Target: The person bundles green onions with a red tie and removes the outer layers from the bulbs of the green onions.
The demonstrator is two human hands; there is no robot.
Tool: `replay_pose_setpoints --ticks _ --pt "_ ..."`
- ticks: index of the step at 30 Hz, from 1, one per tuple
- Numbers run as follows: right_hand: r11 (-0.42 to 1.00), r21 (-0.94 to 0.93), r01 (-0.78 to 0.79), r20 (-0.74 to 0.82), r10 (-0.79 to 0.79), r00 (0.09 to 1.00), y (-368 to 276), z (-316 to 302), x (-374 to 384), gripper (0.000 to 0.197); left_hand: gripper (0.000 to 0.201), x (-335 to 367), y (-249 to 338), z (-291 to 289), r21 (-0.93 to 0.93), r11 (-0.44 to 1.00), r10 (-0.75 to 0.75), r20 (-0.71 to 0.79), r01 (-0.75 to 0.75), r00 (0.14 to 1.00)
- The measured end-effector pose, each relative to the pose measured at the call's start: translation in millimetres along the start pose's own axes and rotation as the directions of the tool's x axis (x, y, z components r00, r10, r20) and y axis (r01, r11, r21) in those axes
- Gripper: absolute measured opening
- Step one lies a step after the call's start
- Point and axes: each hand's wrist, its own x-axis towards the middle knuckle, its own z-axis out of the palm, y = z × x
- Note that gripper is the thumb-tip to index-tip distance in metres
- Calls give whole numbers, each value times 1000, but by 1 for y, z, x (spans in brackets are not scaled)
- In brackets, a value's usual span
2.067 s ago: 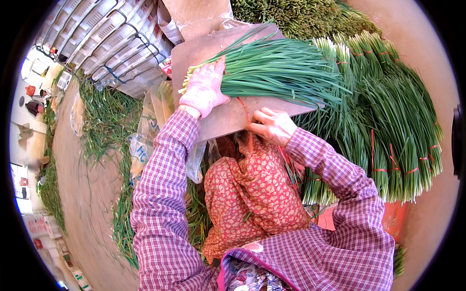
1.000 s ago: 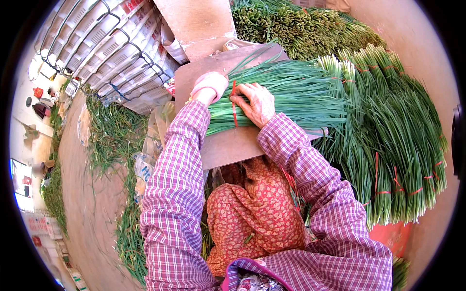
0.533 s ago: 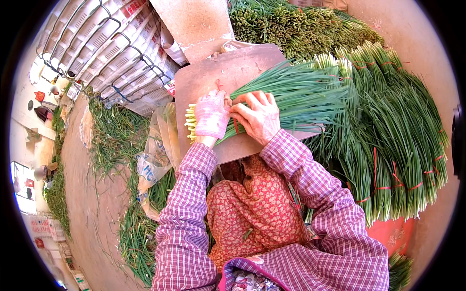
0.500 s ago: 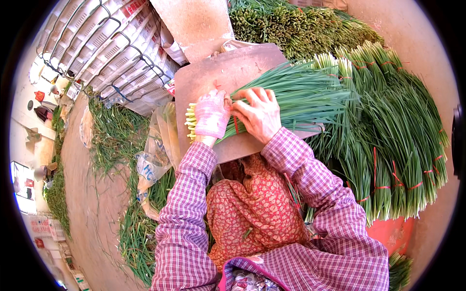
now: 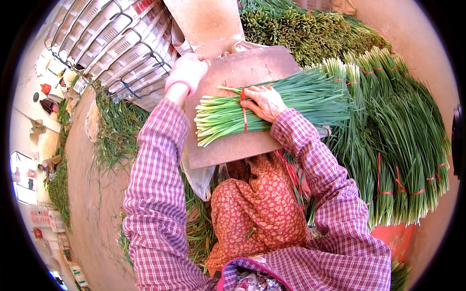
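A bundle of garlic chives (image 5: 221, 115) lies across a brown board (image 5: 218, 154), pale stems to the left and green leaves to the right. A thin red tie (image 5: 244, 119) circles it near the stems. My right hand (image 5: 264, 103) presses down on the bundle beside the tie, thumb and fingers gripping its upper side. One stem sticks out above the others. My left hand (image 5: 188, 72), in a pale pink glove, is at the board's upper left edge. Its fingers are curled, and what they hold, if anything, cannot be made out.
Many tied chive bundles (image 5: 393, 145) are piled at the right over a red container (image 5: 395, 237). More chives (image 5: 310, 34) lie at the back. A white slatted crate with dark metal hoops (image 5: 126, 48) stands upper left. Loose leaves (image 5: 116, 121) and a clear plastic bag (image 5: 200, 179) lie at the left.
My left hand has left the stems and moved up and left to the board's edge. My right hand now lies flatter on the bundle, whose tie is in full view.
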Motion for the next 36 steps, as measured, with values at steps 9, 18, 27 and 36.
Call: replay_pose_setpoints --ticks 9,18,27,36 --pt "1000 12 -8 -8 8 1000 -4 5 -1 27 22 36 10 100 260 964 -94 174 46 980" --pt "999 27 -17 -31 17 999 -11 1 -1 23 31 25 17 89 298 941 -227 212 159 951" --pt "999 34 -12 -64 14 998 -10 2 -3 23 33 28 11 103 154 943 -325 220 296 920" --pt "999 28 -22 -75 24 997 -12 0 -7 25 27 24 5 101 -40 909 -407 131 415 904"
